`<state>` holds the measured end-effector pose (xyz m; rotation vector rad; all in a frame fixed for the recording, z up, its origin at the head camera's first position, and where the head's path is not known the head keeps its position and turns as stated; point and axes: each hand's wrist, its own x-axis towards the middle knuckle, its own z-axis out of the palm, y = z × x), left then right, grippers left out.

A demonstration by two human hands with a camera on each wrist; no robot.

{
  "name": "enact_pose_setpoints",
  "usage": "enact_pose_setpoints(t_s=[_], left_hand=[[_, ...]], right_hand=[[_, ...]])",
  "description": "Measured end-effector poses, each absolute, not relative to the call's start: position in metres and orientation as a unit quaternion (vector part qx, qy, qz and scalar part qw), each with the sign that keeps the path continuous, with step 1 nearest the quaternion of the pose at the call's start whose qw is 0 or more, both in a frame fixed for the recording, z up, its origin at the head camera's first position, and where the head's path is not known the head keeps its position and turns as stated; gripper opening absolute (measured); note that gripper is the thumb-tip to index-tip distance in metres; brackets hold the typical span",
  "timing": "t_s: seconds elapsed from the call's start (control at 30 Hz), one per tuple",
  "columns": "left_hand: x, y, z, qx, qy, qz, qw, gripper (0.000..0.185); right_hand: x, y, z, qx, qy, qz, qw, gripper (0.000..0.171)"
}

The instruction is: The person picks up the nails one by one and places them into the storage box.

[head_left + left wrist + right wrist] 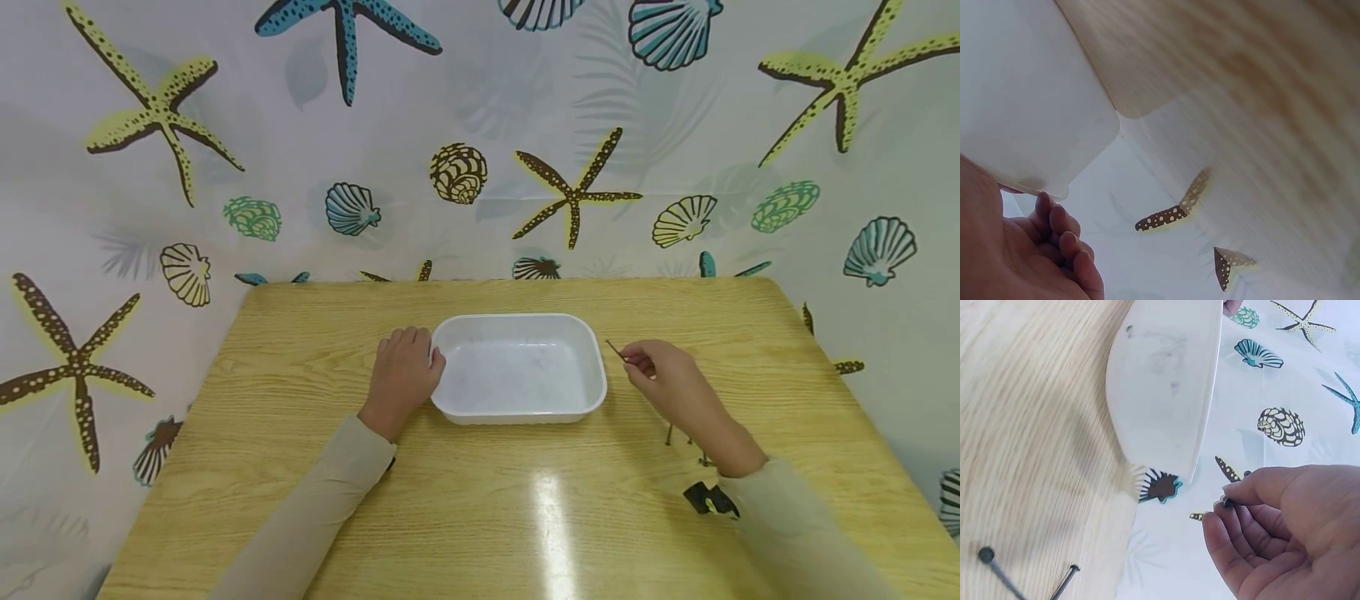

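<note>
A white plastic tub (517, 412) sits on the wooden table, and its inside looks bare in the head view. My left hand (402, 375) holds the tub's left end, the thumb over the rim and the fingers along the outside. To the right of the tub, my right hand (667, 379) pinches a thin nail (615, 349) between thumb and fingertips, its tip pointing up and left. From the right wrist, mostly the nail's dark end (1229, 502) shows at the fingertips of the right hand (1272, 531).
Several more nails (669, 434) are on the table (300, 500) below the right forearm; one dark-headed nail (986, 555) shows large from the right wrist. A black piece (708, 499) sits at the right cuff. Behind the table hangs a cloth (420, 242) printed with shells and starfish.
</note>
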<state>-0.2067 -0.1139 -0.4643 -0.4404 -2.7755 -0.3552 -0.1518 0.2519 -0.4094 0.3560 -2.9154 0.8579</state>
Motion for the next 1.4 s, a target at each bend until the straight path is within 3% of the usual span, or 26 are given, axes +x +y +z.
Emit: enact_pose_setpoints(t_s=[0.43,0.93,1.4], left_hand=[[-0.209,-0.114,-0.465,-0.152,-0.969,-0.123,0.149,0.021],[-0.210,-0.113,-0.464,-0.156,-0.968,-0.132,0.149,0.020],[-0.208,-0.114,-0.466,-0.147,-0.971,-0.131,0.138,0.021]], right_hand=[[-0.170,0.215,-0.406,0.136,-0.946,0.294,0.018,0.019],[-0.202,0.186,-0.434,0.207,-0.943,0.258,0.040,0.012],[-0.213,0.164,-0.448,0.197,-0.957,0.207,0.039,0.013]])
